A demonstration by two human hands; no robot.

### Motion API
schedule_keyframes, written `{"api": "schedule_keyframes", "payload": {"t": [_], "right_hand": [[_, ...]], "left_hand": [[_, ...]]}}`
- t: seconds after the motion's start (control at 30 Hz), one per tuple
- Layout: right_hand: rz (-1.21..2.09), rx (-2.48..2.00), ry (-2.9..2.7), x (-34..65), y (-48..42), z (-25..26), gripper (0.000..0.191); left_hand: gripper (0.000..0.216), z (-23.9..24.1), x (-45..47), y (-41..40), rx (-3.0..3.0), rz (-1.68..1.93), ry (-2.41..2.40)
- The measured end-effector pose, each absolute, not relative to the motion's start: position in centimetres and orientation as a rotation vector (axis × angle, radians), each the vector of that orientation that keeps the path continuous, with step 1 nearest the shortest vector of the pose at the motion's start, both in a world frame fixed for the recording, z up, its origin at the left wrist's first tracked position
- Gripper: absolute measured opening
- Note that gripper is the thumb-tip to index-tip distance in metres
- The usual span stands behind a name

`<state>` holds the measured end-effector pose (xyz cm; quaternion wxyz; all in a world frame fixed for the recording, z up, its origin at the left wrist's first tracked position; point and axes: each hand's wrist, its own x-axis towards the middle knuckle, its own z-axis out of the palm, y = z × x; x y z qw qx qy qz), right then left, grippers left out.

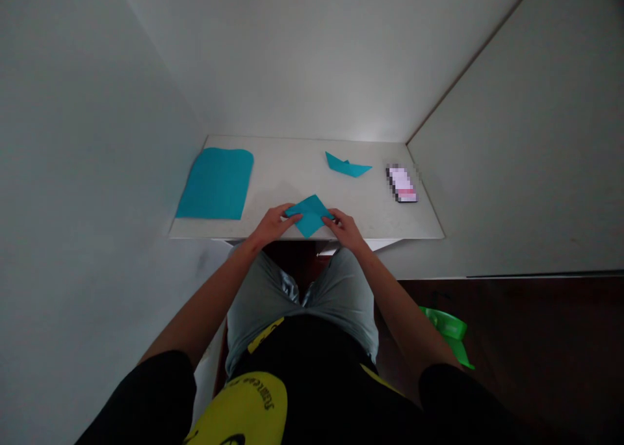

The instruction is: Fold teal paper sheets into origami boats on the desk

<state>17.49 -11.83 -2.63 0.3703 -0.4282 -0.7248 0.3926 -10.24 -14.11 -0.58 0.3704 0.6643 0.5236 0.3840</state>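
Note:
Between my two hands is a piece of blue paper [311, 215] folded into a diamond shape, held near the front edge of the white table. My left hand [275, 225] pinches its left corner, thumb on top. On the opposite corner, my right hand [345, 228] grips the paper in the same way, with the thumb over the front face. A finished-looking blue paper boat [348, 165] lies on the table beyond my right hand. To the left rests a blue paper sheet or stack [217, 184] with a curled far edge.
A phone [403, 184], blurred in the picture, lies at the right end of the white table [287, 165]. Walls close in the table at the back, left and right. A green plastic object [447, 328] is on the dark floor at the lower right.

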Motion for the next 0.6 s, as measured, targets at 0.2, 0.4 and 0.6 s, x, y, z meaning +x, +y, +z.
{"api": "schedule_keyframes", "payload": {"t": [0.2, 0.4, 0.6], "right_hand": [[1.201, -1.088, -1.737, 17.8, -9.7, -2.7, 0.033], [1.231, -1.137, -1.673, 17.7, -10.4, -3.4, 0.039], [1.187, -1.108, -1.649, 17.7, -10.2, -3.9, 0.049]], "left_hand": [[0.032, -1.4, -10.0, -12.4, 1.382, 1.022, 1.171], [0.037, -1.9, -9.4, -13.3, 1.409, 1.034, 1.279], [0.045, -2.3, -9.0, -13.4, 1.453, 1.074, 1.326]]}}
